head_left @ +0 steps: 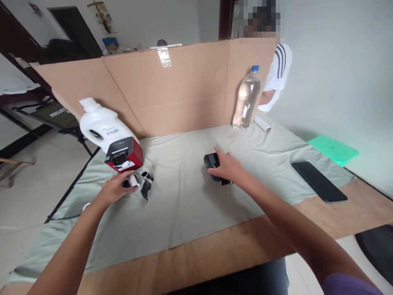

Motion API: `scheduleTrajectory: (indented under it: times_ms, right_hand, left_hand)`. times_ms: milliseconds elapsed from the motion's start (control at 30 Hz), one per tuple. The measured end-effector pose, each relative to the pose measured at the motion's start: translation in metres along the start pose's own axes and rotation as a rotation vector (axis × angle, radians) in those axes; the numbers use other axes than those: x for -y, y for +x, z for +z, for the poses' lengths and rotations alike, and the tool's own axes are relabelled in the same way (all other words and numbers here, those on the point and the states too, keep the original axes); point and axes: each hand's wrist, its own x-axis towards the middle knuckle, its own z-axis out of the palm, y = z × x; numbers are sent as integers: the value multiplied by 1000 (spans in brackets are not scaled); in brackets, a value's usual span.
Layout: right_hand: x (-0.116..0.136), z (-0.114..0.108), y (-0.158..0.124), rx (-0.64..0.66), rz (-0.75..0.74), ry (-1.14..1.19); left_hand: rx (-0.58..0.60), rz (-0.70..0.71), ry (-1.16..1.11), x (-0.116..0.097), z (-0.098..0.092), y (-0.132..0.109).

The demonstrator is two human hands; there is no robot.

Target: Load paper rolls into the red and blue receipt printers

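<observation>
My left hand is closed around a small roll, pale on its side with a dark end, just in front of a red and black box-shaped device. Right beside that roll lie a small black roll and a crumpled black strip on the cloth. Near the middle of the cloth my right hand grips a dark, rounded device, with thumb and fingers at its sides. A black piece sticks out beneath this hand; its shape is partly hidden.
Behind the cloth stands a cardboard screen. A white jug is at the left, a water bottle and white tube at the back right. A phone, green item and person's sleeve are at right.
</observation>
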Motion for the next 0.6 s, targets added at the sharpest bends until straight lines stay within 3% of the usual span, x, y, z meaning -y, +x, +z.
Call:
scheduleTrajectory:
  times_ms: [200, 267, 333, 400, 467, 500, 533, 600]
  right_hand:
    - [49, 32, -26, 1, -24, -41]
    - [57, 37, -27, 4, 3, -59]
    - [64, 42, -27, -1, 30, -75]
    - [68, 46, -28, -12, 49, -91]
    - [72, 50, -31, -25, 68, -107]
    - [72, 50, -33, -27, 75, -112]
    - [72, 50, -34, -22, 77, -114]
    - [67, 47, -34, -5, 74, -118]
  left_hand:
    - [88, -1, -52, 4, -9, -18]
    - [42, -9, -76, 4, -15, -27]
    - [-119, -1, -97, -5, -27, -38]
    - [-392, 18, -151, -28, -40, -49]
    - [-623, 49, -278, -66, -46, -59]
    - [-628, 99, -369, -89, -45, -62]
    - [-560, 185, -458, -113, -40, -63]
    - [-343, 337, -609, -159, -20, -60]
